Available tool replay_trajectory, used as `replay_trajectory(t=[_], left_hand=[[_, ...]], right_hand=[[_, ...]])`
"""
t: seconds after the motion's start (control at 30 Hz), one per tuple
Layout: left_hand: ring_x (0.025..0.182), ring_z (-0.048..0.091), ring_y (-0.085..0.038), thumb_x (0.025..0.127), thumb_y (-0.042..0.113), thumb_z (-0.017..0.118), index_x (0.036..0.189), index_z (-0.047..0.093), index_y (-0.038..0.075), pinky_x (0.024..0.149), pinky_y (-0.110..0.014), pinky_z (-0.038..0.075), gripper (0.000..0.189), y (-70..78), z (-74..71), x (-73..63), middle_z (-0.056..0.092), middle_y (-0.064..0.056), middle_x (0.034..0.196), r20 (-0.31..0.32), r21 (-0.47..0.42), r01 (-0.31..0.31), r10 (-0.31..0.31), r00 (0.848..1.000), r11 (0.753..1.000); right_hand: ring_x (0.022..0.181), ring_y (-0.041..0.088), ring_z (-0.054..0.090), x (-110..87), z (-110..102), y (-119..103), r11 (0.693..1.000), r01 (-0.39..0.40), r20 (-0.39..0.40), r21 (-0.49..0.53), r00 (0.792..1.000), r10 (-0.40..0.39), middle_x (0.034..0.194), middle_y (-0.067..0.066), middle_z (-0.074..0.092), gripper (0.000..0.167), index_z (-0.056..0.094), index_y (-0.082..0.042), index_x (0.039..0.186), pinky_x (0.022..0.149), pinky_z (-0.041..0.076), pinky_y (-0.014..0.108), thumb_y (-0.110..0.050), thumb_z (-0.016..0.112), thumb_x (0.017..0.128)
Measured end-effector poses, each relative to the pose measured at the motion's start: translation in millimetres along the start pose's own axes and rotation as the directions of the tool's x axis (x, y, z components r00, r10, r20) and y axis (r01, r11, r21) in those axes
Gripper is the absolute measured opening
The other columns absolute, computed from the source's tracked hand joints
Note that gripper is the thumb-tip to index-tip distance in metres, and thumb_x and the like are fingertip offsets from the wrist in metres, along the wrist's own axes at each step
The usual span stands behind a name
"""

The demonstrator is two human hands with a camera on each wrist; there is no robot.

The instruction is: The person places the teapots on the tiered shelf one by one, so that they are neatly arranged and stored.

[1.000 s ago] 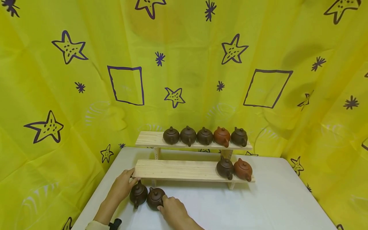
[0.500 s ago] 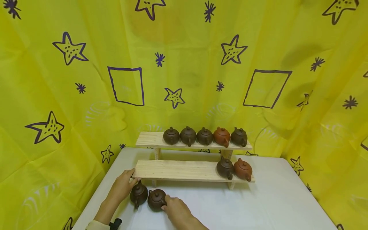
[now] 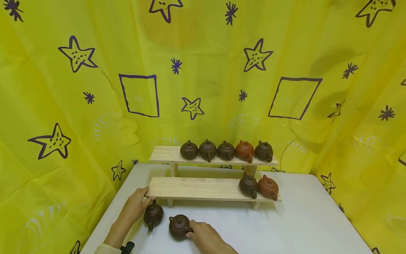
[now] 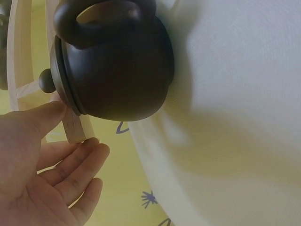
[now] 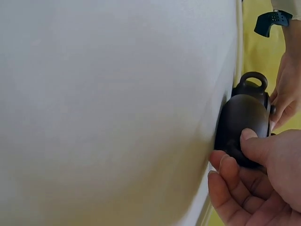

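In the head view my right hand [image 3: 207, 236] grips the handle of a dark brown teapot [image 3: 179, 227] at the front of the table. Its thumb and curled fingers close round the handle, partly hiding it in the right wrist view. My left hand [image 3: 134, 206] holds the left end of the lower wooden shelf [image 3: 193, 187], thumb along the front edge and fingers at the board's end. Right beside that thumb a second dark teapot [image 3: 153, 215] stands on the table, its handle facing the front. It appears large in the left wrist view, lid knob toward the shelf.
Several teapots, one of them reddish [image 3: 244, 151], line the upper shelf [image 3: 165, 154]. A dark teapot [image 3: 248, 185] and a reddish teapot [image 3: 268, 187] sit at the lower shelf's right end. White cloth covers the table [image 3: 304, 225]; a yellow curtain [image 3: 203, 46] surrounds it.
My right hand has moved the teapot rightward and slightly toward the front, widening its gap from the other teapot on the table. The left hand stays at the shelf's end.
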State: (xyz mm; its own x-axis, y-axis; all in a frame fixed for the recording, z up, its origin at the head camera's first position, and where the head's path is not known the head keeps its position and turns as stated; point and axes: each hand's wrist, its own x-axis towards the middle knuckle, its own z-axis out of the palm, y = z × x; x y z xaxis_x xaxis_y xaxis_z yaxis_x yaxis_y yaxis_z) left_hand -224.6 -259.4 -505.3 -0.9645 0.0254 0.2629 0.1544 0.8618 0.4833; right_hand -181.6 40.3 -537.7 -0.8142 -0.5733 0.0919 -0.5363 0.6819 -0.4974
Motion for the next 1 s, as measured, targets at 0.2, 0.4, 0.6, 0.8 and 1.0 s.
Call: replay_trajectory(t=[0.2,0.4,0.6,0.8,1.0], left_hand=[[0.114,0.068,-0.047,0.100,0.020,0.073,0.141,0.057,-0.013,0.097,-0.061,0.055,0.055,-0.1,0.2,-0.3,0.067,-0.028,0.120,0.007,0.008,0.004,-0.004,1.000,1.000],[0.115,0.067,-0.048,0.101,0.020,0.073,0.142,0.056,-0.013,0.098,-0.061,0.055,0.056,0.7,0.2,-1.0,0.066,-0.029,0.122,0.017,0.014,0.004,-0.004,1.000,1.000],[0.117,0.066,-0.048,0.101,0.021,0.073,0.143,0.056,-0.013,0.099,-0.062,0.054,0.057,0.7,-0.3,-0.7,0.066,-0.029,0.124,0.022,0.012,0.007,-0.007,1.000,1.000],[0.118,0.066,-0.048,0.100,0.020,0.074,0.143,0.056,-0.012,0.100,-0.061,0.054,0.056,0.1,-0.1,-0.5,0.066,-0.028,0.124,0.021,0.010,0.009,-0.009,1.000,1.000],[0.118,0.066,-0.048,0.101,0.021,0.073,0.143,0.056,-0.013,0.100,-0.061,0.054,0.057,0.8,-0.3,-0.2,0.066,-0.029,0.124,0.030,0.016,0.016,-0.017,0.999,1.000]], right_hand=[[0.068,-0.002,0.046,-11.7,-7,6,1.000,-0.010,0.009,0.020,1.000,0.009,0.076,-0.017,0.050,0.021,0.056,-0.020,0.091,0.063,0.043,0.018,-0.031,0.070,0.101],[0.067,-0.002,0.044,-25.5,-22,13,0.997,0.001,-0.006,0.081,1.000,-0.001,0.075,-0.017,0.047,0.022,0.054,-0.019,0.090,0.062,0.041,0.018,-0.029,0.070,0.101],[0.068,-0.003,0.046,-33.3,-47,20,0.991,0.033,-0.086,0.131,0.996,-0.022,0.078,-0.017,0.053,0.017,0.057,-0.019,0.093,0.061,0.042,0.019,-0.028,0.068,0.103],[0.063,-0.002,0.043,-34.6,-75,26,0.986,0.024,-0.191,0.166,0.982,0.008,0.075,-0.012,0.054,0.016,0.058,-0.016,0.093,0.055,0.040,0.019,-0.022,0.067,0.104],[0.056,-0.001,0.039,-28.6,-95,37,0.994,-0.038,-0.331,0.103,0.941,0.070,0.067,-0.009,0.047,0.020,0.055,-0.012,0.089,0.049,0.036,0.019,-0.017,0.069,0.103]])
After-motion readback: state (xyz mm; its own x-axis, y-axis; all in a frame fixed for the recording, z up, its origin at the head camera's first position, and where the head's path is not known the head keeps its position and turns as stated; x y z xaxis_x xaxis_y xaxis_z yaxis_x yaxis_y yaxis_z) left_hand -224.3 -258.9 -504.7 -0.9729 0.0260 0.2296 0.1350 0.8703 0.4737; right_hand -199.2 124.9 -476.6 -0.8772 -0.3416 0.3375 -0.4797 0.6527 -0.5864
